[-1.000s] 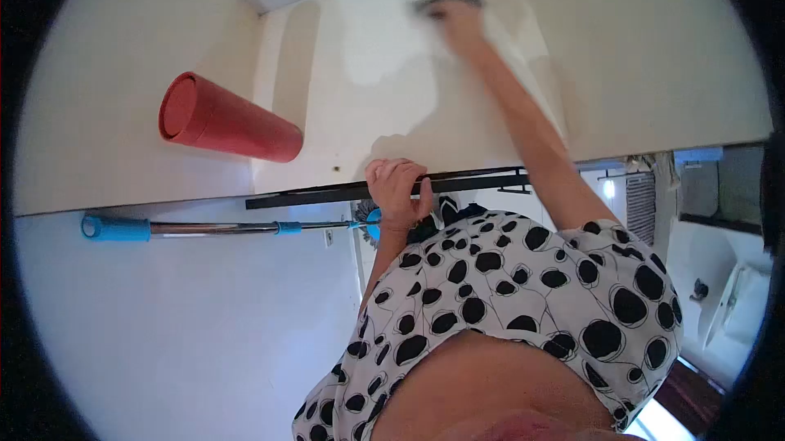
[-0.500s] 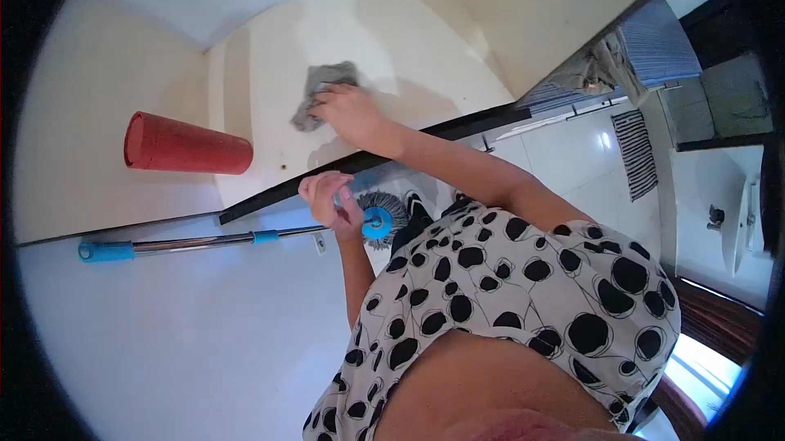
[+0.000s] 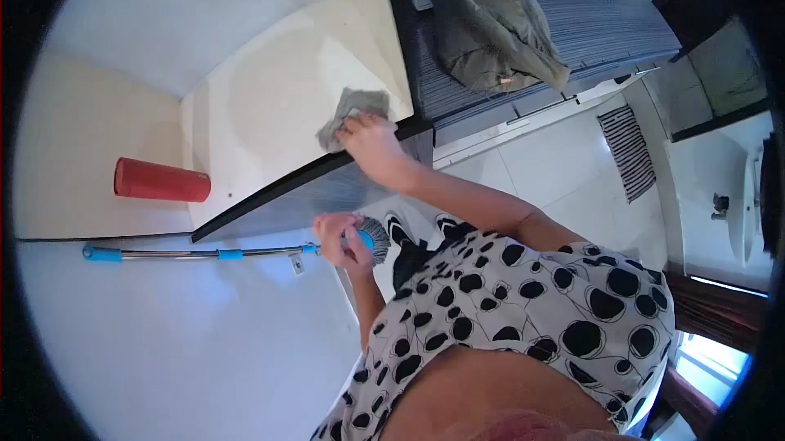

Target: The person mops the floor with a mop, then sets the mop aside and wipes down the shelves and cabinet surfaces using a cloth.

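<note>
My right hand (image 3: 374,145) presses a crumpled grey cloth (image 3: 353,112) onto the cream shelf surface (image 3: 262,106), close to its dark front edge. Below that edge, my left hand (image 3: 339,241) hangs in the air with bent fingers apart and nothing in it, near the mop head. A red cylinder (image 3: 162,180) lies on its side at the left part of the shelf. The mop (image 3: 176,255), with blue grips and a metal pole, extends leftward behind my left hand.
A grey-brown garment (image 3: 499,28) lies on the dark striped surface (image 3: 597,0) at the upper right. A striped mat (image 3: 628,151) is on the tiled floor, with a white sink (image 3: 746,208) farther right. Curtains (image 3: 711,310) hang at lower right.
The view has swung to the right, bringing the garment into sight. My right hand has moved with the cloth from the back to the front edge. My left hand has come off the edge.
</note>
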Demonstrator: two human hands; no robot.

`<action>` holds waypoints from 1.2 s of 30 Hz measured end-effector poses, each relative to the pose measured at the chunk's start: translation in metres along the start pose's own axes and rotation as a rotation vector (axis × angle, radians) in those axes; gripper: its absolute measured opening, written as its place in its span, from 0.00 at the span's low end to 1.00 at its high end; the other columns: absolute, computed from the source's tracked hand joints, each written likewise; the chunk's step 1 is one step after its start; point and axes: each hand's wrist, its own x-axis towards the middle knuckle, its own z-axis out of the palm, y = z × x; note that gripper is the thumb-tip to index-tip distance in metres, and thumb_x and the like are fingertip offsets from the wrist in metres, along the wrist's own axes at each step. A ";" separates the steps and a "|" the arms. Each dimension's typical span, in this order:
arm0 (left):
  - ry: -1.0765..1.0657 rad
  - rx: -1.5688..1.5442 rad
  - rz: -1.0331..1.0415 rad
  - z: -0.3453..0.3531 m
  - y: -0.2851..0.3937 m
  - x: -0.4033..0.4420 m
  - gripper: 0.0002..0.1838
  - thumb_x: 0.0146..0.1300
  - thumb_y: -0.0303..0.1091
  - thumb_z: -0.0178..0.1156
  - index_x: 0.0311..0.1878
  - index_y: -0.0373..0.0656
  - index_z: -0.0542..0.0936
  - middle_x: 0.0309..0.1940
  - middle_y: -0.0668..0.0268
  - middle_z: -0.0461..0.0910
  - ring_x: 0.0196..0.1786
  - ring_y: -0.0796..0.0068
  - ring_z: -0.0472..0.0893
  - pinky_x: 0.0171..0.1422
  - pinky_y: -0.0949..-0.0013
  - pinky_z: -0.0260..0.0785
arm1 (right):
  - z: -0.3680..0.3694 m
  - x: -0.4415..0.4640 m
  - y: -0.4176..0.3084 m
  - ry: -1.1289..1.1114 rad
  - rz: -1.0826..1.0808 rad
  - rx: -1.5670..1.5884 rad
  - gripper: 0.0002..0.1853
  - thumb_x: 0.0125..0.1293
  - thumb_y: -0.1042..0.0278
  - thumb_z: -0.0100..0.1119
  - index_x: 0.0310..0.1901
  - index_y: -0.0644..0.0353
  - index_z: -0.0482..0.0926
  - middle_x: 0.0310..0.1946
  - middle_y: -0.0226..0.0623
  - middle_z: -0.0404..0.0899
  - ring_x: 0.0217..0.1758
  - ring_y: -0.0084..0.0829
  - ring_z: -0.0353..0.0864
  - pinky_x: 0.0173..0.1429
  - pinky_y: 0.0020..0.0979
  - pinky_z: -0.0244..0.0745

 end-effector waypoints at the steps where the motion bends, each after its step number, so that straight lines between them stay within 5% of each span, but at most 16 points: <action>1: 0.020 -0.026 0.005 0.000 0.003 0.004 0.06 0.55 0.30 0.49 0.26 0.40 0.72 0.20 0.64 0.76 0.26 0.69 0.72 0.46 0.62 0.59 | -0.002 0.009 -0.003 0.030 -0.054 0.073 0.13 0.50 0.72 0.49 0.38 0.61 0.77 0.40 0.41 0.76 0.48 0.40 0.74 0.52 0.35 0.68; 3: 0.059 -0.069 -0.030 -0.002 0.012 -0.009 0.06 0.56 0.30 0.49 0.26 0.40 0.71 0.20 0.64 0.76 0.25 0.70 0.71 0.45 0.62 0.59 | 0.002 0.007 -0.010 0.046 -0.163 0.228 0.12 0.50 0.73 0.49 0.37 0.61 0.77 0.38 0.40 0.76 0.48 0.39 0.74 0.52 0.34 0.68; 8: -0.002 -0.103 -0.062 -0.003 0.022 -0.027 0.05 0.56 0.30 0.50 0.28 0.40 0.71 0.20 0.64 0.76 0.25 0.70 0.70 0.46 0.61 0.59 | 0.011 -0.003 -0.029 -0.321 -0.247 0.626 0.21 0.50 0.80 0.46 0.47 0.57 0.77 0.50 0.39 0.74 0.53 0.38 0.74 0.54 0.35 0.69; 11: -0.049 -0.122 -0.097 -0.008 0.035 -0.023 0.05 0.56 0.30 0.50 0.28 0.40 0.72 0.19 0.65 0.76 0.25 0.70 0.70 0.46 0.62 0.60 | 0.020 -0.023 -0.020 -0.294 -0.288 0.796 0.21 0.50 0.80 0.46 0.47 0.58 0.77 0.48 0.40 0.75 0.51 0.39 0.74 0.54 0.35 0.69; 16: -0.130 -0.090 -0.142 -0.009 0.031 -0.018 0.04 0.56 0.28 0.50 0.27 0.40 0.73 0.19 0.66 0.75 0.25 0.69 0.71 0.43 0.64 0.61 | 0.032 -0.085 0.043 -0.348 0.012 0.833 0.16 0.54 0.77 0.47 0.43 0.57 0.79 0.40 0.42 0.78 0.44 0.42 0.77 0.46 0.37 0.71; 20: -0.330 0.016 -0.266 -0.019 0.015 -0.035 0.03 0.54 0.24 0.52 0.27 0.40 0.74 0.20 0.65 0.76 0.26 0.67 0.72 0.40 0.65 0.62 | 0.008 -0.151 0.098 -0.677 0.498 0.831 0.16 0.52 0.73 0.51 0.44 0.57 0.78 0.37 0.41 0.80 0.41 0.32 0.78 0.46 0.31 0.71; 22: -0.427 0.036 -0.394 -0.022 0.012 -0.045 0.03 0.52 0.22 0.54 0.28 0.40 0.76 0.21 0.65 0.78 0.27 0.66 0.74 0.40 0.66 0.63 | 0.021 -0.203 0.140 -0.592 0.757 0.923 0.20 0.51 0.72 0.52 0.48 0.60 0.76 0.34 0.40 0.80 0.36 0.27 0.78 0.41 0.28 0.72; 24: -0.527 0.016 -0.387 -0.016 -0.002 -0.063 0.03 0.52 0.23 0.54 0.30 0.40 0.76 0.22 0.64 0.78 0.27 0.66 0.75 0.39 0.66 0.63 | 0.012 -0.251 0.168 -0.254 0.901 1.260 0.24 0.50 0.73 0.52 0.53 0.63 0.71 0.33 0.40 0.79 0.31 0.26 0.76 0.35 0.27 0.72; 27: -0.753 -0.018 -0.361 0.003 -0.012 -0.053 0.05 0.53 0.26 0.56 0.34 0.41 0.77 0.23 0.63 0.78 0.27 0.66 0.76 0.39 0.66 0.64 | -0.031 -0.262 0.194 -0.155 1.283 1.047 0.28 0.50 0.75 0.53 0.57 0.66 0.66 0.31 0.38 0.77 0.29 0.25 0.74 0.31 0.27 0.70; 30: -0.996 -0.056 -0.309 0.027 -0.024 -0.038 0.06 0.53 0.28 0.56 0.35 0.43 0.77 0.24 0.62 0.79 0.26 0.65 0.77 0.37 0.65 0.67 | -0.058 -0.264 0.204 0.099 1.403 1.143 0.25 0.53 0.76 0.53 0.56 0.66 0.65 0.29 0.37 0.76 0.30 0.26 0.75 0.31 0.27 0.70; 36: -1.145 -0.153 -0.269 0.086 -0.043 -0.033 0.09 0.57 0.32 0.54 0.41 0.44 0.76 0.25 0.59 0.79 0.29 0.65 0.80 0.35 0.66 0.71 | -0.063 -0.274 0.201 0.442 1.375 1.225 0.21 0.55 0.79 0.50 0.52 0.64 0.66 0.33 0.41 0.77 0.31 0.31 0.77 0.33 0.30 0.74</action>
